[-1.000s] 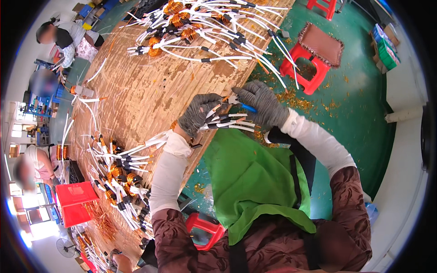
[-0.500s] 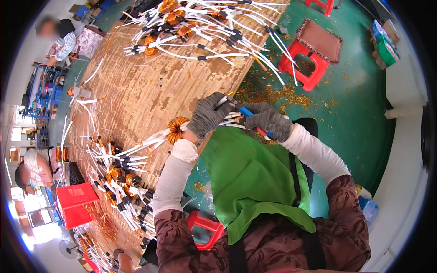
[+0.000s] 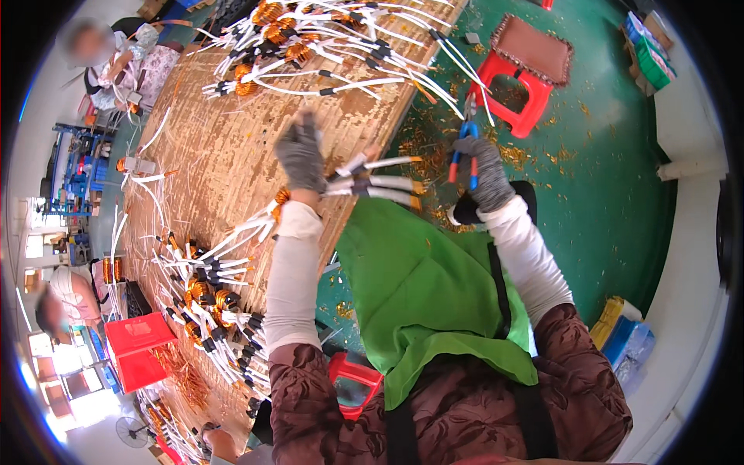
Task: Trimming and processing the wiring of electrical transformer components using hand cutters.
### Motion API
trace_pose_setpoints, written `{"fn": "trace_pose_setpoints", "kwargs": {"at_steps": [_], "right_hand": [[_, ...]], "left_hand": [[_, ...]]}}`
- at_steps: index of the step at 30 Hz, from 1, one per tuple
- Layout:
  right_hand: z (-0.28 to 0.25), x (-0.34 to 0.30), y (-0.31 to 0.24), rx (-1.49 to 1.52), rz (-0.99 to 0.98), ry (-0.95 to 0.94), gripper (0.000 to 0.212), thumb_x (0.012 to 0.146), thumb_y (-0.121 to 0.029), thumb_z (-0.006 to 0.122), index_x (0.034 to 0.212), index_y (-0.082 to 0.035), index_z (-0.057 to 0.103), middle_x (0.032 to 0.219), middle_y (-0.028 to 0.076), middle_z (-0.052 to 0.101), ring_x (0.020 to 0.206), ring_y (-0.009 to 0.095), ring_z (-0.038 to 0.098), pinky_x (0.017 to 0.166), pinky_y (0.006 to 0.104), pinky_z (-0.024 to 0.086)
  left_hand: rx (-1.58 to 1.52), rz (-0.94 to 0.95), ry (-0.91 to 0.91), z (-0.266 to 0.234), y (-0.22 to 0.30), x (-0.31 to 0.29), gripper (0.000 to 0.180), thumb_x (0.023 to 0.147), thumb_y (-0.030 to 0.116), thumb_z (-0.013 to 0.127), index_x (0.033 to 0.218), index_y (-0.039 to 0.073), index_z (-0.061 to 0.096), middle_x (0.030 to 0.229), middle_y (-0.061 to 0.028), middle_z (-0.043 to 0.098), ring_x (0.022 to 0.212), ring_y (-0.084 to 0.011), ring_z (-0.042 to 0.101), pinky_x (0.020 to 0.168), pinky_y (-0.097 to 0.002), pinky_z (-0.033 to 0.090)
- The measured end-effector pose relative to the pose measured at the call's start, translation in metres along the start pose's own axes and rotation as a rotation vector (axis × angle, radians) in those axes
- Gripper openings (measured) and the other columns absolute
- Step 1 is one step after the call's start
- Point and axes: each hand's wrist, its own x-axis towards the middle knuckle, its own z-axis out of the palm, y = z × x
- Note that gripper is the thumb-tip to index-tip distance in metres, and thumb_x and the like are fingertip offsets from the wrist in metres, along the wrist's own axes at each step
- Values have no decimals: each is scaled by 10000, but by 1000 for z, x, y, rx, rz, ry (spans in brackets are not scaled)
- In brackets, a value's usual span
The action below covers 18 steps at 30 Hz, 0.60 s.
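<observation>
My right hand [image 3: 485, 174], in a grey glove, grips a pair of pliers [image 3: 467, 130] with blue and red handles, jaws pointing away from me, out beyond the table edge. My left hand [image 3: 301, 155], gloved the same way, is over the table and blurred by motion; whether its fingers hold anything does not show. Beside its wrist lies a copper-wound coil [image 3: 280, 203], partly hidden by the forearm. White-sleeved leads [image 3: 380, 183] with bare copper ends reach past the table edge to the right of that hand.
Many coils with white leads [image 3: 310, 54] are heaped at the table's far end, more [image 3: 205, 302] at the left. A red stool [image 3: 515, 97] with a brown cushion stands right, amid copper scraps. A red bin [image 3: 139, 341] and other people are at the left.
My hands have moved apart. The left has swung away to the left and farther over the table; the right, with the pliers, has moved right and away from the leads.
</observation>
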Motion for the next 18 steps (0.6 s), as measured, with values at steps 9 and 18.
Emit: {"fn": "trace_pose_setpoints", "kwargs": {"at_steps": [9,18], "right_hand": [[-95,-68,15,-23,124,-40,437,783,-90,553,1190,13,431,975,115,565,832,210,572,781,351,477],[-51,-69,77,-663,42,-108,466,778,-156,599,1214,-49,474,858,100,566,758,197,567,695,300,468]], "left_hand": [[507,500,-174,-5,49,-41,163,843,101,549,979,24,596,893,-130,600,833,-271,587,724,-344,460],[1148,780,-465,27,-35,-45,213,733,128,558,925,46,598,923,-140,561,916,-328,504,802,-464,390]]}}
